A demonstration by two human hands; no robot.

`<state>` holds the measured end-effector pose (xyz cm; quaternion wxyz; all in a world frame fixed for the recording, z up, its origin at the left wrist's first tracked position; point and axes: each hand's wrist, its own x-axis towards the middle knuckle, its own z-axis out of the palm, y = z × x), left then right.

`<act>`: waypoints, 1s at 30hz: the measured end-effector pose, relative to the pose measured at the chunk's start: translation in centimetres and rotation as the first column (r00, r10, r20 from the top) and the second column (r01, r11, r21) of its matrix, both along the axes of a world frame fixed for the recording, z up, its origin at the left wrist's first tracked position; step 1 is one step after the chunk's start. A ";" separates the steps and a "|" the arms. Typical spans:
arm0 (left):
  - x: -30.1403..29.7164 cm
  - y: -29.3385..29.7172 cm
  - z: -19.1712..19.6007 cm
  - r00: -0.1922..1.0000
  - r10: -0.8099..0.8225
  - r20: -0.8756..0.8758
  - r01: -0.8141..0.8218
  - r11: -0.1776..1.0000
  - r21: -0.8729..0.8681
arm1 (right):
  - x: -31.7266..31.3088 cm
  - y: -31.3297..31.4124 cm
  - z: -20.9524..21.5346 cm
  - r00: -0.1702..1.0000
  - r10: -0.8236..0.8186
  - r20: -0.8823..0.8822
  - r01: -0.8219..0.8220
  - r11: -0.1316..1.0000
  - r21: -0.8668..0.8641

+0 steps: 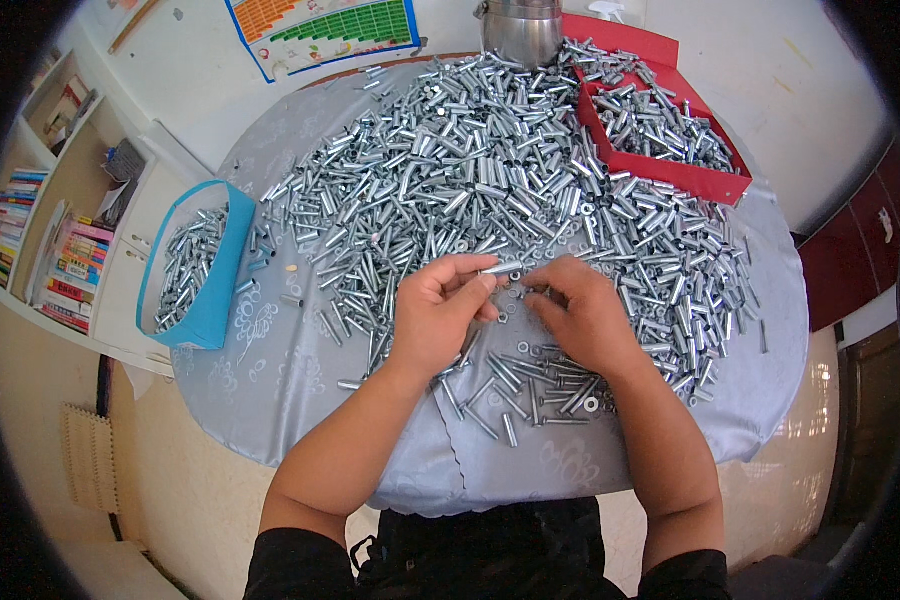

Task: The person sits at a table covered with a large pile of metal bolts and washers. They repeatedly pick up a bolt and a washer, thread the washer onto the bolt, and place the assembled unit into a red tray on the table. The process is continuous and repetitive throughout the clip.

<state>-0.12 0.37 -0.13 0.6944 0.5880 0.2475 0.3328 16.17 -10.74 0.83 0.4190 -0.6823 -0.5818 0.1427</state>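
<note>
My left hand point(438, 308) pinches a short silvery metal sleeve point(504, 268) between thumb and forefinger, its end pointing toward the other hand. Just to the right, my right hand point(587, 312) is closed with fingers curled and thumb tucked in; whatever it holds, if anything, is too small or hidden. Loose nuts point(502, 319) and washers lie between and below both hands. Around and beyond them spreads a big heap of metal sleeves and bolts point(470, 150). Nearer me, several bolts point(545, 385) lie scattered beside a washer point(591, 404).
A silvery tablecloth point(330, 420) covers the round table. At the left edge stands a blue bin point(210, 318) of metal parts point(192, 262). An opened red box point(675, 177) with more parts sits at the far right, near a steel container point(523, 32). A bookshelf point(45, 235) is further left.
</note>
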 end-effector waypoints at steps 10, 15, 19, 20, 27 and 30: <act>0.0 -0.3 0.5 0.999 -0.025 -0.034 0.024 0.999 -0.032 | 0.6 0.6 -0.8 0.823 -0.122 -0.555 0.190 0.980 0.067; 0.0 -0.4 0.4 0.998 -0.039 -0.046 0.038 0.999 -0.012 | 0.1 0.5 0.0 0.784 -0.062 -0.617 0.101 0.994 0.028; 0.0 -0.4 0.4 0.998 -0.038 -0.052 0.037 0.999 -0.020 | 0.2 0.5 -0.1 0.723 -0.028 -0.690 0.086 0.995 0.049; 0.0 -0.3 0.4 0.998 -0.038 -0.054 0.037 0.999 -0.020 | 0.3 0.6 0.0 0.711 -0.028 -0.703 0.087 0.995 0.049; 0.1 -0.4 0.3 0.997 -0.034 -0.066 0.033 0.999 -0.021 | 0.3 0.6 0.3 0.677 -0.050 -0.734 0.104 0.994 0.028; 0.1 -0.4 0.4 0.997 -0.034 -0.069 0.033 0.999 -0.019 | 0.2 0.6 0.2 0.696 -0.010 -0.718 0.068 0.996 0.052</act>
